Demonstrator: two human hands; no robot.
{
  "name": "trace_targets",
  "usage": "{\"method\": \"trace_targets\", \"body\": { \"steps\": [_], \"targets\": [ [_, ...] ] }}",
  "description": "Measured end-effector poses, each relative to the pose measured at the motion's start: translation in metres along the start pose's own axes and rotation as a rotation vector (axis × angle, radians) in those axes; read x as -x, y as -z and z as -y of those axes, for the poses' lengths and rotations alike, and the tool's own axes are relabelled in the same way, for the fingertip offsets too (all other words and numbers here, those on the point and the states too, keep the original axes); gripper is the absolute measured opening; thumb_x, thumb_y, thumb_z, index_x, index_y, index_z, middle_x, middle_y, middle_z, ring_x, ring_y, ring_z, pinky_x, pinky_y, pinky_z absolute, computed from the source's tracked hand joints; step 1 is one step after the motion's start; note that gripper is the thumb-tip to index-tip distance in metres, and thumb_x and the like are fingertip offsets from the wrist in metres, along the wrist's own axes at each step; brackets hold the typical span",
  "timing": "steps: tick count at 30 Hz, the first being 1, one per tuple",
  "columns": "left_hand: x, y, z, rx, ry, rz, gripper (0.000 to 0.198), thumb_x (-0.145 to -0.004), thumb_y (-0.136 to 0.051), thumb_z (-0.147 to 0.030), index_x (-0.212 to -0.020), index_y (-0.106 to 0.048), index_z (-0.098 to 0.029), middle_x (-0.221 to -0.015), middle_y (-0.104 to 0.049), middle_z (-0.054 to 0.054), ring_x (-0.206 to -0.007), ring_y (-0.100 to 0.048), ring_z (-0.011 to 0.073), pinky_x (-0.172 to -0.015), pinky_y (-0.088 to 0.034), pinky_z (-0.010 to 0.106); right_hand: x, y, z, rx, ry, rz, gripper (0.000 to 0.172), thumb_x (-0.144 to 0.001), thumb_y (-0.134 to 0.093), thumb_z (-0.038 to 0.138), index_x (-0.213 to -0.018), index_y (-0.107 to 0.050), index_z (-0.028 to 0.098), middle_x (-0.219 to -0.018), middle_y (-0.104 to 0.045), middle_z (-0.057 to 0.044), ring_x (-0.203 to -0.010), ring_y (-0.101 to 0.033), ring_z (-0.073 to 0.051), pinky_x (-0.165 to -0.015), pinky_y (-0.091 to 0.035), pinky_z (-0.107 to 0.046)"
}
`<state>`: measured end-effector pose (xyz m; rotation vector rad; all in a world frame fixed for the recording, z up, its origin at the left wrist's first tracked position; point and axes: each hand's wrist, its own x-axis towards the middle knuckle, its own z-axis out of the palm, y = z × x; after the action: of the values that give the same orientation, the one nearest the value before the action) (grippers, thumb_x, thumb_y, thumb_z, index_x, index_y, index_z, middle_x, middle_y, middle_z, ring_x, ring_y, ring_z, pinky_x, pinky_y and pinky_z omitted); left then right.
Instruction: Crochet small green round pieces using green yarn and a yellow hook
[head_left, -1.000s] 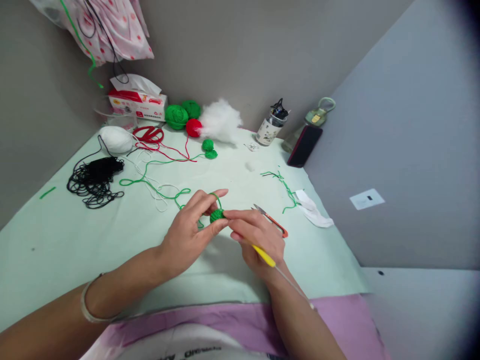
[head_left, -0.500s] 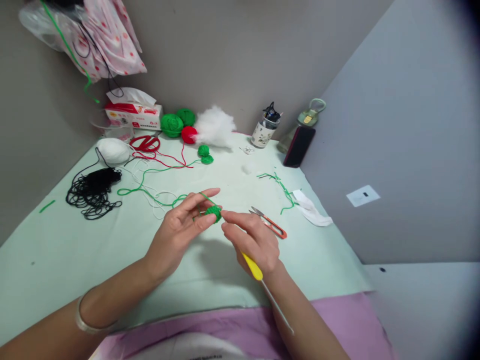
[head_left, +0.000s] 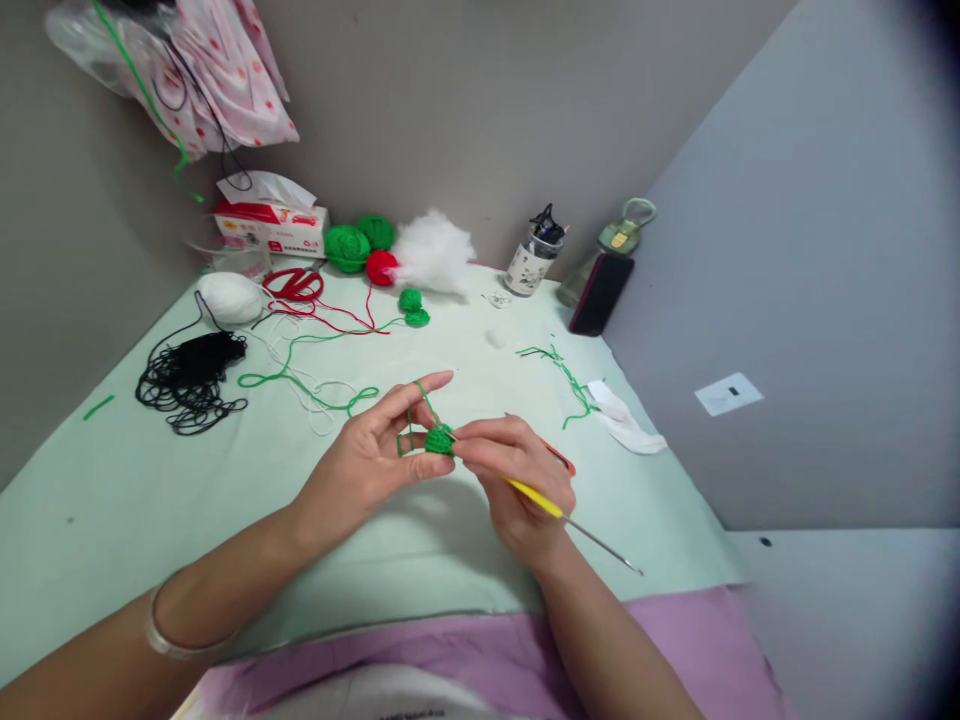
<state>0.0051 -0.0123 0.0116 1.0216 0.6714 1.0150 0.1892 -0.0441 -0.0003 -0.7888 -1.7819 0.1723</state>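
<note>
My left hand (head_left: 382,440) pinches a small green crochet piece (head_left: 438,440) between thumb and fingers. Green yarn runs over its raised index finger and loops round the other fingers. In my right hand (head_left: 525,480) is a crochet hook (head_left: 536,495) with a yellow grip, held like a pen. Its working tip meets the green piece, and the exact stitch is too small to make out. The hook's other metal end sticks out toward the lower right. Orange-handled thread snips (head_left: 561,458) lie mostly hidden behind my right hand.
At the left lie black yarn (head_left: 191,380), white yarn (head_left: 231,298) and red scissors (head_left: 294,286). Behind are a tissue box (head_left: 271,228), green balls (head_left: 347,248), a red ball (head_left: 382,267) and white stuffing (head_left: 435,255). A pen cup (head_left: 527,268) and phone (head_left: 602,293) stand back right.
Both hands have shifted slightly right with the green piece. The hook has swung from steeply downward to a flatter slant, and my right hand now covers more of the snips.
</note>
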Motion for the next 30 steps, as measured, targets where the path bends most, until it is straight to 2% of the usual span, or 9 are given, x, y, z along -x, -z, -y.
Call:
{"method": "trace_targets", "body": {
  "steps": [4, 9, 11, 13, 16, 18, 22, 25, 30],
  "targets": [
    [0.001, -0.001, 0.004, -0.018, -0.001, -0.044, 0.066, -0.079, -0.091, -0.022, -0.14, -0.069, -0.033, -0.104, -0.063, -0.002, -0.096, -0.062, 0.0132, -0.085, -0.053, 0.025, 0.001, -0.003, -0.004, 0.159, 0.109, 0.032, 0.032, -0.102, -0.056, 0.009, -0.121, -0.076, 0.025, -0.109, -0.076, -0.01, -0.095, -0.075, -0.02, -0.076, -0.063, -0.033],
    [0.01, -0.009, 0.01, -0.057, -0.008, -0.137, 0.055, -0.084, -0.089, -0.034, -0.137, -0.071, -0.03, -0.108, -0.069, 0.0, -0.103, -0.063, 0.0161, -0.095, -0.052, 0.029, 0.007, -0.008, -0.001, 0.51, 0.285, -0.056, 0.032, -0.098, -0.058, 0.003, -0.114, -0.077, 0.023, -0.099, -0.077, -0.009, -0.091, -0.071, -0.021, -0.081, -0.063, -0.036],
    [0.014, -0.013, 0.009, -0.017, 0.001, -0.128, 0.05, -0.086, -0.087, -0.038, -0.134, -0.073, -0.031, -0.11, -0.071, 0.0, -0.107, -0.063, 0.0168, -0.097, -0.051, 0.028, 0.007, -0.007, 0.004, 0.588, 0.3, -0.079, 0.03, -0.094, -0.065, 0.003, -0.112, -0.077, 0.024, -0.098, -0.076, -0.008, -0.091, -0.07, -0.021, -0.081, -0.063, -0.035],
    [0.016, -0.015, 0.006, 0.115, 0.085, -0.06, 0.047, -0.088, -0.085, -0.039, -0.133, -0.075, -0.031, -0.111, -0.074, 0.001, -0.109, -0.064, 0.0169, -0.097, -0.05, 0.026, 0.007, -0.003, 0.009, 0.621, 0.33, -0.084, 0.03, -0.089, -0.074, 0.003, -0.111, -0.077, 0.024, -0.097, -0.076, -0.006, -0.091, -0.069, -0.02, -0.081, -0.064, -0.032],
    [0.012, -0.011, 0.001, 0.333, 0.261, 0.065, 0.049, -0.088, -0.085, -0.037, -0.135, -0.075, -0.028, -0.107, -0.076, 0.003, -0.102, -0.066, 0.0153, -0.093, -0.051, 0.024, 0.005, 0.002, 0.01, 0.573, 0.346, -0.06, 0.033, -0.086, -0.078, 0.002, -0.111, -0.077, 0.025, -0.099, -0.076, -0.005, -0.093, -0.071, -0.019, -0.08, -0.066, -0.03],
    [0.008, -0.007, 0.0, 0.395, 0.304, 0.116, 0.056, -0.083, -0.089, -0.034, -0.136, -0.074, -0.025, -0.104, -0.076, 0.003, -0.095, -0.065, 0.0138, -0.089, -0.05, 0.022, 0.005, 0.003, 0.007, 0.474, 0.323, -0.057, 0.034, -0.092, -0.07, 0.003, -0.117, -0.076, 0.025, -0.102, -0.077, -0.006, -0.095, -0.073, -0.019, -0.078, -0.067, -0.031],
    [0.002, -0.001, -0.002, 0.405, 0.295, 0.132, 0.07, -0.072, -0.096, -0.026, -0.138, -0.074, -0.027, -0.099, -0.072, 0.0, -0.091, -0.063, 0.0122, -0.087, -0.048, 0.02, 0.005, -0.002, 0.0, 0.221, 0.217, -0.089, 0.039, -0.103, -0.053, 0.006, -0.13, -0.073, 0.026, -0.108, -0.078, -0.008, -0.098, -0.077, -0.021, -0.077, -0.067, -0.036],
    [0.0, -0.001, -0.005, 0.374, 0.281, 0.105, 0.076, -0.065, -0.098, -0.02, -0.137, -0.074, -0.029, -0.1, -0.068, -0.002, -0.094, -0.061, 0.0122, -0.088, -0.047, 0.02, 0.005, -0.007, -0.002, 0.069, 0.157, -0.13, 0.039, -0.103, -0.053, 0.006, -0.131, -0.073, 0.025, -0.112, -0.079, -0.01, -0.098, -0.078, -0.022, -0.075, -0.066, -0.036],
    [-0.001, 0.001, -0.008, 0.324, 0.239, 0.08, 0.076, -0.064, -0.097, -0.016, -0.135, -0.075, -0.031, -0.1, -0.062, -0.002, -0.091, -0.058, 0.0118, -0.081, -0.047, 0.02, 0.003, -0.008, -0.001, 0.006, 0.115, -0.124, 0.037, -0.102, -0.057, 0.007, -0.129, -0.074, 0.026, -0.11, -0.081, -0.01, -0.096, -0.078, -0.021, -0.07, -0.066, -0.034]
  ]
}}
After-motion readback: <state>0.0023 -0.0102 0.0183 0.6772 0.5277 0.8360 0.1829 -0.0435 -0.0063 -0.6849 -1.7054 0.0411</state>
